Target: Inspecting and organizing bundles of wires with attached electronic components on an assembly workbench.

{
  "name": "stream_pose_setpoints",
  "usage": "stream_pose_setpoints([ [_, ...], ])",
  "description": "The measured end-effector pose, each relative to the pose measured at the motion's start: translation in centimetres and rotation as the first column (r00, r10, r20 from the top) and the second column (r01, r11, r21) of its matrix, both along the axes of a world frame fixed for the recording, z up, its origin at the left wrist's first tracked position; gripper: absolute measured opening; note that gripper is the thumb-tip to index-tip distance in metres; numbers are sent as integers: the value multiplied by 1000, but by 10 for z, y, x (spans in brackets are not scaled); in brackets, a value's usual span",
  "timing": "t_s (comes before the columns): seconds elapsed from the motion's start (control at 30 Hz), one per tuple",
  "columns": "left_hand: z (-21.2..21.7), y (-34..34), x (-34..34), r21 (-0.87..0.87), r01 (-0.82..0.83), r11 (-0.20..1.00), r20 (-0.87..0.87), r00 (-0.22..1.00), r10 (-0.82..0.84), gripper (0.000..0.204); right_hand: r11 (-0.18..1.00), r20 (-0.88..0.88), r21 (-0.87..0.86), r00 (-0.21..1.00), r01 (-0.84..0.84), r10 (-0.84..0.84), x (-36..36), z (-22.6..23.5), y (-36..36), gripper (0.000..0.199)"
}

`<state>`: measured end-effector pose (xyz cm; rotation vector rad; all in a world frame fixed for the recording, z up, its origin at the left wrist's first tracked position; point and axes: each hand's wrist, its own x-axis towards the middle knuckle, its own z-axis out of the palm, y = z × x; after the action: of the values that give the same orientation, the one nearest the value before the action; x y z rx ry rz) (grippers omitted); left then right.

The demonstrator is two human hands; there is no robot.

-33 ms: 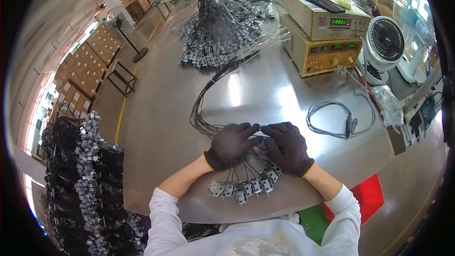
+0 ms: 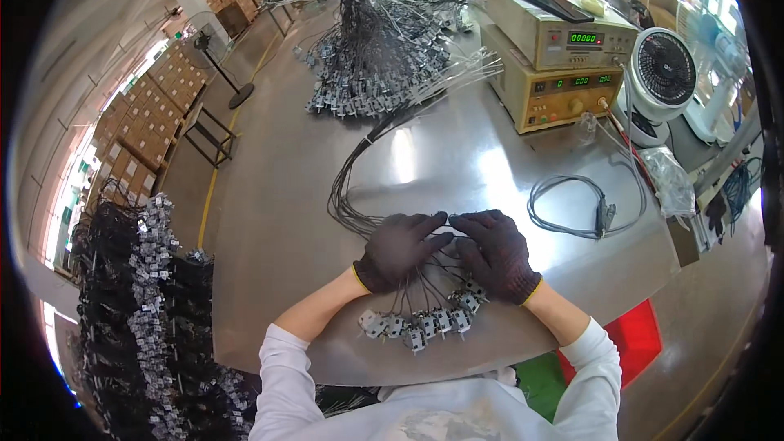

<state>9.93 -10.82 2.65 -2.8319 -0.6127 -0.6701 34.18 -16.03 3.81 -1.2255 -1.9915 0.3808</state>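
Observation:
Both my hands wear dark gloves with yellow cuff edges and meet over a bundle of thin black cables [image 2: 341,188] on the metal table. My left hand [image 2: 400,249] is closed over the bundle, its thumb and forefinger pointing right. Its fingertips almost touch those of my right hand [image 2: 496,253], whose fingers are bent inward in a pinch. What the right fingers pinch is mostly hidden; a thin pale strip shows between the hands. Below them the cables fan out toward me, ending in several small silver-grey connectors [image 2: 426,325]. The bundle's far part curves away to pale wire ends [image 2: 465,73].
A large heap of similar cables [image 2: 380,57] stands at the back. Two stacked meters [image 2: 563,57], a white fan [image 2: 665,69] and a coiled grey cable [image 2: 563,204] are on the right. More hanging cables [image 2: 151,302] line the left. A red bin [image 2: 633,343] sits below the table.
The bundle's pale wire ends have shifted slightly at the far side. Both hands stay in nearly the same place.

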Motion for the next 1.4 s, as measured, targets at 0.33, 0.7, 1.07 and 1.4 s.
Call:
stream_pose_setpoints([
  [0.33,-12,14,-6,-143,-111,983,4,994,113,35,998,-15,-48,999,-36,35,0,-10,13,34],
  [0.7,-33,24,-39,-92,-46,995,52,997,51,54,647,422,305,510,699,-750,173,-27,14,57],
  [1.07,-50,30,-35,-22,-16,1000,152,988,19,41,694,836,233,223,681,-501,198,-38,3,48],
  [1.4,-50,33,-34,-34,-25,999,125,992,29,34,767,-604,-641,599,26,-525,140,-10,0,43],
])
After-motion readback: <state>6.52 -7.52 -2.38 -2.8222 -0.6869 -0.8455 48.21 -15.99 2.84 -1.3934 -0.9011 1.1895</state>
